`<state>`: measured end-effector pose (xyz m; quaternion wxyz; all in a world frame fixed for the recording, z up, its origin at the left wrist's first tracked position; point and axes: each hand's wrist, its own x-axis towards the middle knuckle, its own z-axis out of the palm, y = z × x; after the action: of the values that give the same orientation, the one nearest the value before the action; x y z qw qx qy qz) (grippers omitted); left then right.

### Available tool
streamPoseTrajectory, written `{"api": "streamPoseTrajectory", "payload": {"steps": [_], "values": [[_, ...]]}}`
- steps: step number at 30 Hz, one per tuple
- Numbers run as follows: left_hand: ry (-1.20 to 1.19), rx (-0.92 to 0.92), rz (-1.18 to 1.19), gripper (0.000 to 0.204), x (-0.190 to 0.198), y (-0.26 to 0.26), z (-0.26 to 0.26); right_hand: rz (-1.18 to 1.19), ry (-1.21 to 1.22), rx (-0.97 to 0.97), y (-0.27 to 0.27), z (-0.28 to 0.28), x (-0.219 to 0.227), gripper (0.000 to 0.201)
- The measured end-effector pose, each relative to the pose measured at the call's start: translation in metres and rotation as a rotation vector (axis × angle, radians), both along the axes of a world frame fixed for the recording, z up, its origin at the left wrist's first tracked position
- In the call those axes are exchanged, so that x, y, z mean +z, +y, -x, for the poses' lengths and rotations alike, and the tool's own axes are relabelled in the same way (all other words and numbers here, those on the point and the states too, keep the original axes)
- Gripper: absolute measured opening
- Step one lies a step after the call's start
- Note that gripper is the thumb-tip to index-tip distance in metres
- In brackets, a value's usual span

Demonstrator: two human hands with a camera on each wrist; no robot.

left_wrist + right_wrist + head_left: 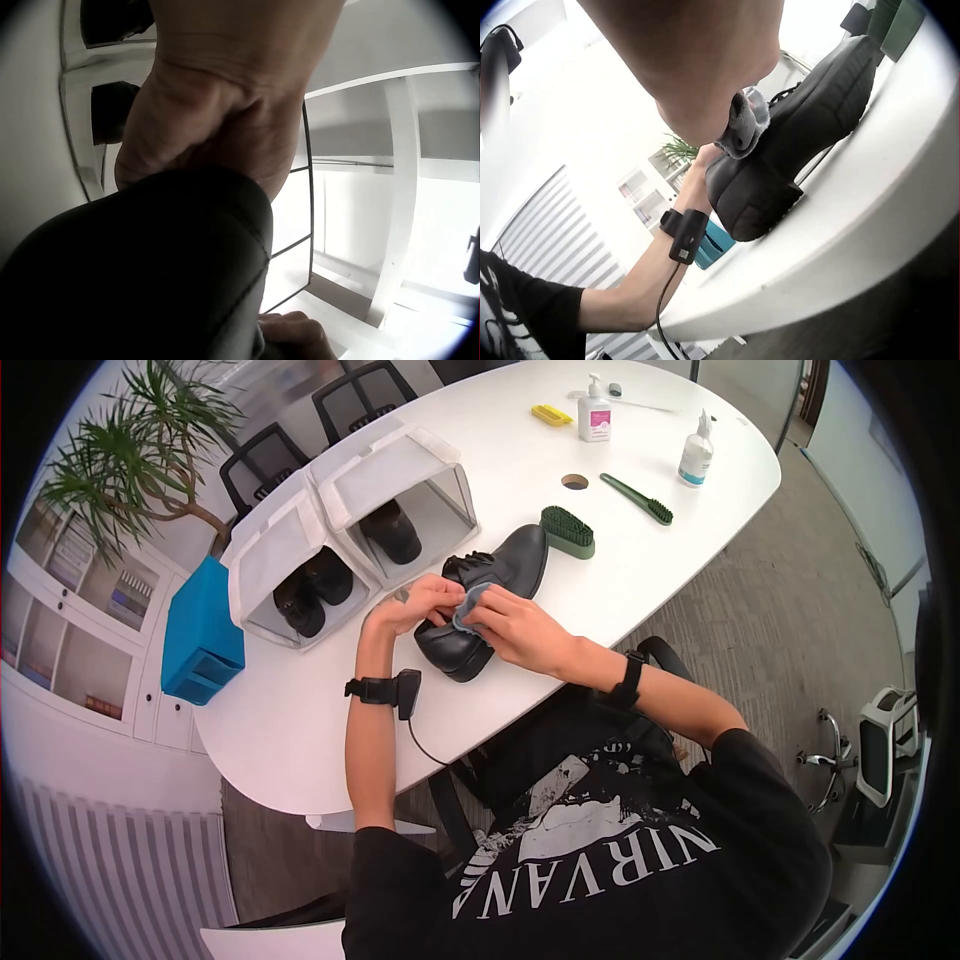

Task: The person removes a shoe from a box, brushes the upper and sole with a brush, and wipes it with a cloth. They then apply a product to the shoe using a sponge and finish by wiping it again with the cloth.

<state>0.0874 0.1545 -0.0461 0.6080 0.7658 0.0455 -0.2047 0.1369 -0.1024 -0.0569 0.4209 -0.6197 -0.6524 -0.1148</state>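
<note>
A black leather lace-up shoe (522,555) lies on the white table, toe pointing away and heel toward the person. My right hand (525,628) pinches a grey-blue cloth (466,616) against the shoe's opening; in the right wrist view the cloth (744,127) is bunched under that hand. On the opposite side, my left hand (428,603) grips the shoe near its collar, its fingertips right beside the cloth. The left wrist view has the heel (150,262) in front of the left hand (217,112), hiding its fingers.
Two clear-fronted boxes (392,445) with dark shoes inside stand at the left, near a blue container (205,630). Beyond the toe are a green brush (568,532), a long-handled brush (637,498), a pump bottle (595,415), a spray bottle (696,455) and a yellow brush (551,415).
</note>
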Motion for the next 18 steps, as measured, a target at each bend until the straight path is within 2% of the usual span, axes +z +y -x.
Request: {"api": "streamPoseTrajectory", "payload": {"steps": [2,3,5,6,7,8,11,12,14,17,18], "values": [[-0.007,0.001,-0.019,0.027,0.006,-0.004,0.001,-0.047,-0.053,0.104,0.008,0.017,-0.006,0.025],[-0.016,-0.012,-0.032,0.026,0.004,-0.003,-0.001,0.009,-0.073,0.186,0.014,0.022,-0.016,0.025],[-0.027,-0.034,-0.033,0.026,0.002,-0.002,-0.003,-0.005,-0.118,0.162,0.018,0.011,-0.010,0.024],[-0.055,0.014,-0.036,0.026,-0.001,-0.003,0.000,-0.013,-0.136,0.149,0.020,0.004,-0.006,0.023],[-0.081,0.062,-0.037,0.026,0.002,-0.010,0.005,0.018,-0.042,0.019,0.020,-0.007,0.007,0.021],[-0.113,0.111,-0.039,0.027,0.005,-0.014,0.008,-0.011,0.070,0.020,0.023,-0.019,0.006,0.020],[-0.021,0.001,-0.067,0.026,0.014,-0.010,0.000,-0.009,0.052,0.181,0.005,0.006,0.000,0.018],[0.016,-0.019,-0.071,0.026,0.015,-0.012,0.001,0.130,0.052,0.252,-0.002,0.011,-0.002,0.019],[0.012,-0.002,-0.066,0.029,0.012,-0.015,0.001,0.218,0.098,0.308,-0.009,0.006,0.002,0.020],[-0.084,0.044,-0.110,0.031,0.010,-0.023,0.009,0.168,0.257,0.315,-0.012,-0.025,0.028,0.020],[-0.147,0.088,-0.169,0.030,0.011,-0.030,0.017,0.155,0.359,0.199,-0.018,-0.036,0.042,0.019]]}}
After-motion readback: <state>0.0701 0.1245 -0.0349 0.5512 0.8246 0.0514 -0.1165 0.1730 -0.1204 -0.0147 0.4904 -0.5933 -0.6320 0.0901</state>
